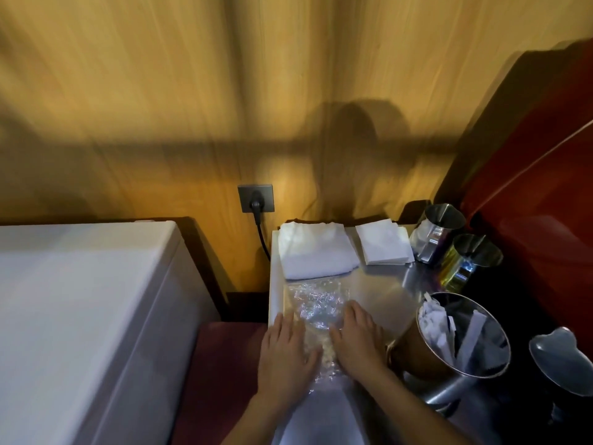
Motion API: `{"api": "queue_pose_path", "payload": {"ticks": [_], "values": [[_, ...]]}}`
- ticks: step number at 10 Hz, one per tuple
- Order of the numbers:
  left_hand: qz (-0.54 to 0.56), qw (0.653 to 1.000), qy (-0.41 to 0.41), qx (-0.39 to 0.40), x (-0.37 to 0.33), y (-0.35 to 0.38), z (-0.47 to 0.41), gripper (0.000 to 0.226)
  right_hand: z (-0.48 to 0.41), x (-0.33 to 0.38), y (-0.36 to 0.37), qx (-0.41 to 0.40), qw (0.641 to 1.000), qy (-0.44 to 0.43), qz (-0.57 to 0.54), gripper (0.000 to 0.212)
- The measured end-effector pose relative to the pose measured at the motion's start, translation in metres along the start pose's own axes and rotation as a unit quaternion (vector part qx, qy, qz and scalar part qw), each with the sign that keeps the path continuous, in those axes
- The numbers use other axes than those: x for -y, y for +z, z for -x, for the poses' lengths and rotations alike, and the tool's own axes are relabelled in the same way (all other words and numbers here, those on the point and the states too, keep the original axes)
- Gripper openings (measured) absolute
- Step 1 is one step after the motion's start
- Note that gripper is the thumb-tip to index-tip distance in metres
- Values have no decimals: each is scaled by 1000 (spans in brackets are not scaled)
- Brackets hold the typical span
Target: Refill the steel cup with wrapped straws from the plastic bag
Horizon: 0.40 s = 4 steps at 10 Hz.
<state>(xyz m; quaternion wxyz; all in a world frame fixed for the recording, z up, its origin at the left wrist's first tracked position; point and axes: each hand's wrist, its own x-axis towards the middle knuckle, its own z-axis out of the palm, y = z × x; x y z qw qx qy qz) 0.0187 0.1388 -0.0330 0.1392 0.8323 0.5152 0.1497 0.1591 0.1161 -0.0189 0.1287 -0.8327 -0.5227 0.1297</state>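
Clear crinkled plastic bag (316,311), white folded towel (316,250) and napkins (383,244), shiny steel cup (449,354), yellow wood-grain wall (224,91).

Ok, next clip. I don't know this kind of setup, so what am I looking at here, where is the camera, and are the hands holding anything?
There is no machine here. A person wears one wide-angle camera on the head, looking forward and down, so you see their own arms from above. That is the only picture.

Both hands lie flat on a clear plastic bag on a small steel-topped table: the left hand on one side, the right hand on the other. They press or steady the bag; neither hand is closed around it. What is in the bag is too blurred to tell.

To the right stands a steel cup with a few white wrapped straws in it. Behind the bag lie a folded white towel and a stack of napkins, with more steel cups beyond.
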Motion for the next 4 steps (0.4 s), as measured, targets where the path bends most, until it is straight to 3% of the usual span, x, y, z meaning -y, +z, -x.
{"api": "queue_pose_path", "payload": {"ticks": [2,4], "values": [[-32,999,25,18,3,1,3,60,8,-5,7,-23,998,-31,51,58],[-34,999,14,19,3,-15,-9,64,5,3,-15,-46,999,-7,1,63]]}}
